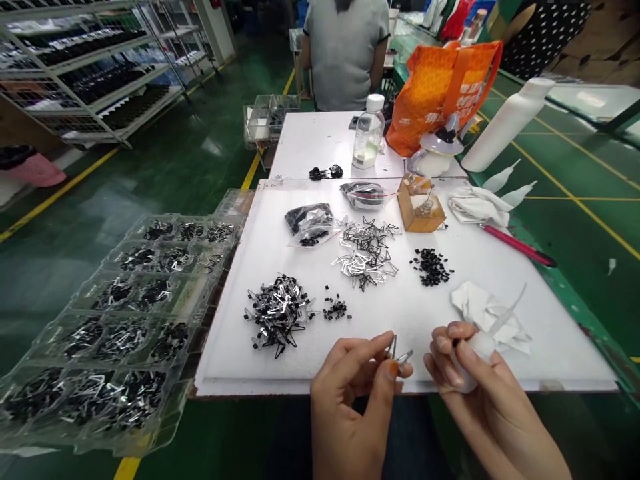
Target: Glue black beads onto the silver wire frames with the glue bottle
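Silver metal clip [394,348] pinched between thumb and forefinger of the left hand [350,393], above the white worktop [560,347]. The right hand [475,363], nearby, curls closed around a white squeeze bottle [473,357], its long axis slanting up and right, away from the clip.

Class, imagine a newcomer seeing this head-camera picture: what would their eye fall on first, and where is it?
At bottom centre, the left hand pinches a small metal part, while the right hand grips a white squeeze bottle. Above them, heaps of black-and-silver metal parts lie on a white foam board, beside a clear compartmented tray at left.
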Available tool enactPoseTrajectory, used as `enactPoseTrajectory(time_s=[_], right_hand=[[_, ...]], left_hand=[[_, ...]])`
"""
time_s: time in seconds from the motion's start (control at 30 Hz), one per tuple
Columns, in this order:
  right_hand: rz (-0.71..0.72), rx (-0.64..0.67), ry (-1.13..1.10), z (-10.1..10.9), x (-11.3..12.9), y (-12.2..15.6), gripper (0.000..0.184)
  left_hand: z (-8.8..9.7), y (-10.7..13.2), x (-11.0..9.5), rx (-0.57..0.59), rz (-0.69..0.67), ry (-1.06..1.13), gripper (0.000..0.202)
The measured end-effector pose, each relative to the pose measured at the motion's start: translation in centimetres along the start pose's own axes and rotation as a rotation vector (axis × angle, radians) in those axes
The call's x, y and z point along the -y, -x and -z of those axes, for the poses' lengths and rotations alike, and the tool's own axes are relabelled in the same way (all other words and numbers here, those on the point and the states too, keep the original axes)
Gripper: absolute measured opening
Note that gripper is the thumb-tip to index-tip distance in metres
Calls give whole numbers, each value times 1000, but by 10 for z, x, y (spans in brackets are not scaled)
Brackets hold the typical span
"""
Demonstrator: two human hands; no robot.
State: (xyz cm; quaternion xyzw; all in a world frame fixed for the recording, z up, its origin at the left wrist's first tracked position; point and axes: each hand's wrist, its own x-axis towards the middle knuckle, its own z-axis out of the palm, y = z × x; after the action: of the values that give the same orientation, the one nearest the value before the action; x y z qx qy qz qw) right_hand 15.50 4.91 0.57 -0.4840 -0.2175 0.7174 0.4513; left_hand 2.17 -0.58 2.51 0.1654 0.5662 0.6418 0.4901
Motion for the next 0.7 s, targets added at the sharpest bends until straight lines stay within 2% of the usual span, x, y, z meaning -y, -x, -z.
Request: enactPoseTrajectory(time_s=[0.23, 0.37, 0.7], right_hand=[[38, -111, -1, -1, -1, 2, 43], [58, -112, -31, -5, 2, 2, 42], [138, -89, 23, -6, -3, 0, 37]], left_hand=[[-3, -3, -3, -31, 75, 76, 9], [-4, -5, -4, -27, 121, 127, 12], [-5, -1, -2, -50, 45, 30, 5]])
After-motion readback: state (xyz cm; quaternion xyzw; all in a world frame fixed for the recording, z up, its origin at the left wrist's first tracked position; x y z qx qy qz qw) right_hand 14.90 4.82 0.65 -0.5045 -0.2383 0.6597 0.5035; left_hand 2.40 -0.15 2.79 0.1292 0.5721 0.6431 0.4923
